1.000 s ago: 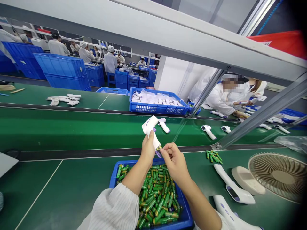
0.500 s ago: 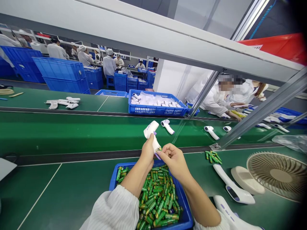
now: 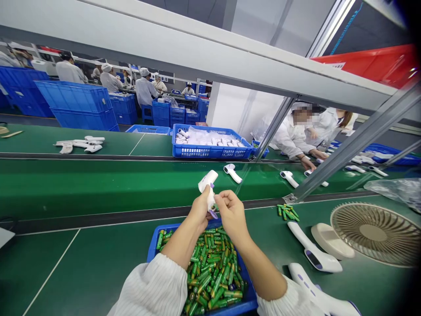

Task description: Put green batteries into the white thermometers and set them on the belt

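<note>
My left hand [image 3: 200, 208] is wrapped round the handle of a white thermometer gun [image 3: 208, 180], its head pointing up and away. At the lower end of the handle a purple cap [image 3: 213, 214] hangs open, and a battery end shows inside. My right hand [image 3: 231, 210] is closed at that opening, fingers pinched; a bit of green, seemingly a battery, shows at its fingertips. Below both hands stands a blue bin [image 3: 153, 245] full of green and gold batteries [image 3: 213, 263].
Several thermometer guns lie on the green belt [image 3: 98, 184]. A small battery pile [image 3: 287, 212], two thermometers and a fan [image 3: 375, 232] are at the right. Beyond the belt stands a blue basket [image 3: 210, 151]. A slanting metal post [image 3: 342, 145] rises at right, where a person reaches in.
My right hand has drawn slightly back from the handle's end, and the purple cap shows more clearly. At right, the person's hand has reached a thermometer on the belt. The view has shifted a little.
</note>
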Tool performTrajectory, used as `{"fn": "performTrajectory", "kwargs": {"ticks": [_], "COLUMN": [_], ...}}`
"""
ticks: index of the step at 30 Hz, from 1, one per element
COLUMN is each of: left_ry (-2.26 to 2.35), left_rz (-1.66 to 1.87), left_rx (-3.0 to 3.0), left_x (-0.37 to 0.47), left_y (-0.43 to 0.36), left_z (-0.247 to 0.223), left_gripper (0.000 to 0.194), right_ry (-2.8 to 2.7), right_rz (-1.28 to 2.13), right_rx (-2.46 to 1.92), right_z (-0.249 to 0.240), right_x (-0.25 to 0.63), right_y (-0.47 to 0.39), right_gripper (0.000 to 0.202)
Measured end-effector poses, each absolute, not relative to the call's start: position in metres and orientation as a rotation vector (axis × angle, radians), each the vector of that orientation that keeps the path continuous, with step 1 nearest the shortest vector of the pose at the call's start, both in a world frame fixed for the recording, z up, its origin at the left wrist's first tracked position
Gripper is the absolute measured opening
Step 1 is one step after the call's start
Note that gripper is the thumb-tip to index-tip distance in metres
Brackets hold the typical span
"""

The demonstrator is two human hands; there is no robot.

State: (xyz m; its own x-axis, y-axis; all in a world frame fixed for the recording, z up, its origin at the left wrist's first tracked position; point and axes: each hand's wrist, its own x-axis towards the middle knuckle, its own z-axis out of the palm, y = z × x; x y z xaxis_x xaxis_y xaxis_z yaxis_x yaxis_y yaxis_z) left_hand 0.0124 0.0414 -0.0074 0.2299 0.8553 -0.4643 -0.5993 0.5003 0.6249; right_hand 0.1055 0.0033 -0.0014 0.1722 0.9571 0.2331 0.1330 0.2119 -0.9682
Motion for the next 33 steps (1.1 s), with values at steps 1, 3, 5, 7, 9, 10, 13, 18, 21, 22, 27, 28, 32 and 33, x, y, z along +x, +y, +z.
{"fn": "performTrajectory", "kwargs": {"ticks": [1,3,5,7,9,10,13,18,21,22,27,28,32,33], "left_ry": [0.815,0.708,0.64,0.61,0.602,0.603,0.62,0.695,0.733,0.737,0.758,0.772,0.964,1.074], "left_rz": [1.012,0.978,0.942,0.914,0.888,0.875,0.883,1.012,1.039,1.044,1.017,1.023,1.055,1.081], "left_rx": [0.316,0.245,0.193,0.164,0.157,0.164,0.196,0.14,0.106,0.105,0.161,0.169,0.284,0.385], "left_x": [0.011,0.008,0.005,0.004,0.005,0.007,0.013,0.02,0.021,0.021,0.024,0.024,0.021,0.019], "left_y": [0.042,0.044,0.046,0.045,0.043,0.041,0.037,0.033,0.031,0.03,0.024,0.024,0.031,0.035], "left_z": [-0.008,-0.008,-0.008,-0.006,-0.004,-0.003,-0.002,-0.001,0.004,0.006,0.016,0.016,0.006,0.002], "left_gripper": [0.037,0.037,0.04,0.042,0.044,0.045,0.045,0.041,0.042,0.042,0.041,0.04,0.036,0.033], "right_ry": [-1.291,-1.439,-1.604,-1.685,-1.637,-1.583,-1.437,-1.324,-1.311,-1.305,-1.28,-1.28,-1.305,-1.33], "right_rz": [0.739,0.525,0.402,0.39,0.427,0.451,0.58,0.872,0.898,0.892,0.821,0.822,0.911,0.914], "right_rx": [-1.151,-1.052,-0.993,-0.983,-1.014,-1.033,-1.045,-0.978,-0.98,-0.988,-0.985,-0.973,-0.973,-1.003], "right_z": [-0.003,-0.005,-0.008,-0.011,-0.014,-0.015,-0.019,-0.024,-0.023,-0.022,-0.017,-0.018,-0.023,-0.024], "right_x": [0.106,0.107,0.108,0.107,0.106,0.106,0.108,0.111,0.108,0.107,0.108,0.108,0.106,0.108], "right_y": [0.002,-0.002,-0.005,-0.005,-0.002,0.0,0.007,0.011,0.009,0.008,0.003,0.003,0.004,0.003], "right_gripper": [0.031,0.035,0.045,0.049,0.033,0.023,0.012,0.016,0.017,0.018,0.021,0.021,0.02,0.021]}}
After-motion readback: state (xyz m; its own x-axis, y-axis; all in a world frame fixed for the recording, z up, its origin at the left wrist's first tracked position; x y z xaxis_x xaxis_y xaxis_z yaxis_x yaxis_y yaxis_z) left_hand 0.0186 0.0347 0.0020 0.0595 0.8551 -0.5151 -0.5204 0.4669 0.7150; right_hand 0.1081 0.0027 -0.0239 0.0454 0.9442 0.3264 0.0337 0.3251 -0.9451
